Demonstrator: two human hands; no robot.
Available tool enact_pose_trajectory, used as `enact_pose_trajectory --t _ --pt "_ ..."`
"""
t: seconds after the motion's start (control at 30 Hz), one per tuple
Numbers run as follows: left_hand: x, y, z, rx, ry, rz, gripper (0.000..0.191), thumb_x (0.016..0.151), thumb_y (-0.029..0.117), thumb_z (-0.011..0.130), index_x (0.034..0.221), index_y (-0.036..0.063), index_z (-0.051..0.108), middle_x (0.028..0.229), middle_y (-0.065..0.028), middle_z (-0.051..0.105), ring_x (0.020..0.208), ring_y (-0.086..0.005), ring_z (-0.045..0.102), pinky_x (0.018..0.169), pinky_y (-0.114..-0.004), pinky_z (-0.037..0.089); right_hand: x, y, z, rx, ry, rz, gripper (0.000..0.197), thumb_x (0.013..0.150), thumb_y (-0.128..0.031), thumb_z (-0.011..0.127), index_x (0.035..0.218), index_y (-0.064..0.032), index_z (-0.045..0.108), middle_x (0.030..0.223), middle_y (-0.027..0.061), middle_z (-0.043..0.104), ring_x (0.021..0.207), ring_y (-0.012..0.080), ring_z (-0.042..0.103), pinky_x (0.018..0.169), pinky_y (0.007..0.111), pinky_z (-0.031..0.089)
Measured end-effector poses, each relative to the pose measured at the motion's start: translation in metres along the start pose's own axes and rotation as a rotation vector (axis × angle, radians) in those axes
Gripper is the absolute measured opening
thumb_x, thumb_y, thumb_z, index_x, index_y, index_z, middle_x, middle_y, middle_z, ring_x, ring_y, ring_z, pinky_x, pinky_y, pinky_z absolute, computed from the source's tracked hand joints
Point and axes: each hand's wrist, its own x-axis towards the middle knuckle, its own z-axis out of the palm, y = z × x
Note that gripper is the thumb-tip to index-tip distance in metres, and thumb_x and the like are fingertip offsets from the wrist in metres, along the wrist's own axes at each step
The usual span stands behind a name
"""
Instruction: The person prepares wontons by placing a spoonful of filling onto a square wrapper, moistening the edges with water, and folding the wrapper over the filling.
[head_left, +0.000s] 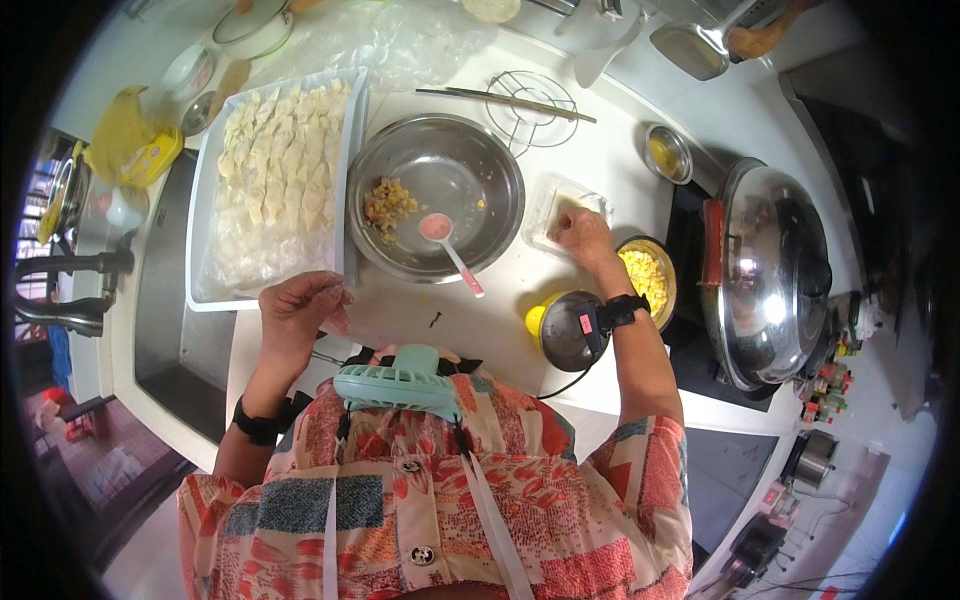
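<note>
My right hand (585, 234) reaches into a clear plastic tray (541, 217), its fingertips on a pale stack of what look like dough wrappers (568, 201). Whether it pinches one is hidden by the fingers. Loosely curled, my left hand (300, 306) hovers by the near right corner of a white tray (196, 279), with nothing visible in it. Rows of folded dumplings (285, 150) fill the far part of that tray, and plastic film (251, 259) covers its near part. Between my hands stands a steel bowl (450, 161) with diced filling (388, 204) and a pink-and-white spoon (450, 251).
To the right are a bowl of chopped yellow food (643, 274), a yellow-handled steel cup (574, 330), a small metal bowl (667, 155) and a large lidded wok (780, 270). Chopsticks (517, 103) cross a wire rack (556, 135). A sink (169, 300) lies left; a green fan (397, 386) hangs at my chest.
</note>
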Motion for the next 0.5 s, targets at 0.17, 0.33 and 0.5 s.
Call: enact_pose_trajectory --t 0.17,0.33,0.5 --pt "-0.005 -0.009 0.004 -0.02 0.041 -0.008 0.013 0.085 -0.002 0.054 0.094 -0.0068 0.062 0.076 -0.0106 0.064 0.058 -0.0126 0.059 0.052 -0.025 0.049 0.008 0.025 0.013 0.139 0.112 -0.122 0.019 0.072 -0.015 0.062 0.085 -0.0026 0.066 0.08 0.0175 0.065 0.076 0.0299 0.063 0.07 0.036 0.048" --pt "-0.005 -0.008 0.008 0.012 0.051 -0.061 0.014 0.084 -0.001 0.054 0.094 -0.0071 0.062 0.075 -0.0106 0.064 0.058 -0.0131 0.059 0.052 -0.025 0.05 0.009 0.029 0.011 0.23 0.113 -0.13 0.018 0.073 -0.012 0.059 0.086 -0.0022 0.066 0.074 0.0159 0.065 0.067 0.0256 0.063 0.066 0.032 0.048" --pt "0.001 -0.001 0.013 0.029 -0.009 -0.091 0.015 0.085 0.002 0.055 0.094 -0.0081 0.062 0.076 -0.0102 0.064 0.06 -0.0134 0.06 0.054 -0.025 0.05 0.014 0.042 0.007 0.362 0.121 -0.037 0.02 0.077 -0.013 0.058 0.09 -0.0033 0.068 0.082 0.0166 0.066 0.074 0.0258 0.064 0.07 0.032 0.05"
